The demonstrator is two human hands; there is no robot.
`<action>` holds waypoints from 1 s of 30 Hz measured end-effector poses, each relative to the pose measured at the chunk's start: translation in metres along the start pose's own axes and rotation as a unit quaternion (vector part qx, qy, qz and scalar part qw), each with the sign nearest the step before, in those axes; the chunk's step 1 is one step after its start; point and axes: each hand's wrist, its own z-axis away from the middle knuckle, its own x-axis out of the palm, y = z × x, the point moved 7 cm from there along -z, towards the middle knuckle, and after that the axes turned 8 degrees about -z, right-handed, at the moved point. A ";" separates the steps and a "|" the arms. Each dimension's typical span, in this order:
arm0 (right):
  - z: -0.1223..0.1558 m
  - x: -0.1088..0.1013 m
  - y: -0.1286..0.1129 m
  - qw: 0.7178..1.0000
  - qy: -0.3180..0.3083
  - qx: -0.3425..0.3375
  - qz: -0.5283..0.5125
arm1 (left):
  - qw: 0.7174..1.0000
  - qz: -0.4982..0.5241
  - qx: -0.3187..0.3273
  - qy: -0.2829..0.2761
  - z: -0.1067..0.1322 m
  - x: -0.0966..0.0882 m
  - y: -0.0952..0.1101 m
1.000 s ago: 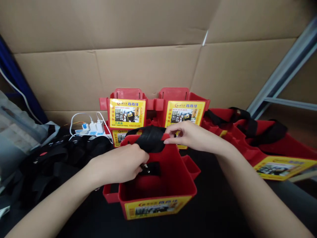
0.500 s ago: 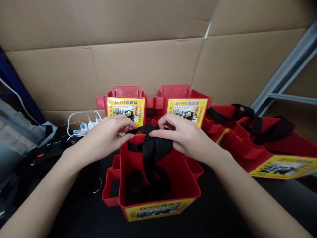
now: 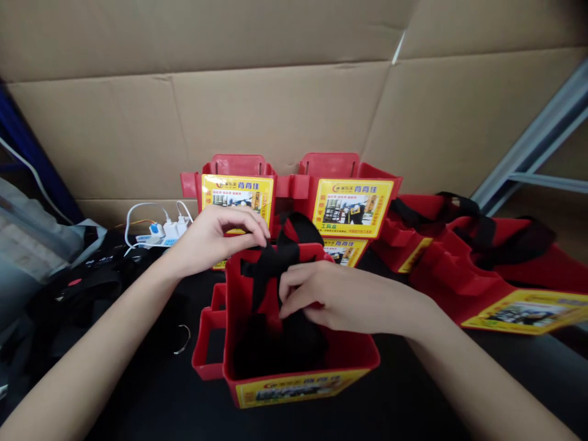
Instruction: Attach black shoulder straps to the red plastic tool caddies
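Observation:
A red plastic tool box (image 3: 353, 352) with a yellow label on its front stands before me on a black surface. Black webbing strap (image 3: 275, 260) loops over its back wall, and more of it lies dark inside. At the back wall's left, my left hand (image 3: 225, 236) pinches the strap between thumb and fingers. My right hand (image 3: 321, 294) reaches over the box opening, fingers curled and closed at the strap inside; its fingertips are partly hidden.
Behind stand red boxes with yellow labels (image 3: 353, 208), against a cardboard wall (image 3: 275, 122). More red boxes with black straps (image 3: 463, 275) lie at right. At left are a white power strip (image 3: 160, 236), black straps (image 3: 82, 294) and a thin ring (image 3: 182, 340).
My right hand has moved down from the back wall into the box opening. The strap now stands in a loop above the back wall. My left hand has shifted slightly right.

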 end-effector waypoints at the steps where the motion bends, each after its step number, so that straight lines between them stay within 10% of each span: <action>1: -0.001 0.007 0.004 0.999 -0.025 0.023 -0.010 | 0.999 -0.025 0.025 -0.021 0.001 0.000 0.005; 6: 0.001 0.028 0.014 0.992 -0.060 0.112 0.000 | 0.964 -0.211 0.134 -0.096 0.007 0.006 0.023; 11: 0.013 0.003 -0.005 0.997 -0.005 0.073 -0.016 | 0.916 -0.311 0.237 0.089 0.016 -0.002 0.034; 15: 0.023 -0.044 -0.008 0.977 0.199 0.055 0.054 | 0.902 -0.333 0.205 0.185 0.022 -0.005 0.029; 21: 0.016 -0.047 0.003 0.961 0.257 0.023 0.102 | 0.962 -0.183 0.194 -0.064 0.011 0.015 0.036; 30: 0.010 -0.041 0.006 0.970 0.228 0.003 0.089 | 0.957 -0.232 0.111 -0.138 0.006 0.033 0.029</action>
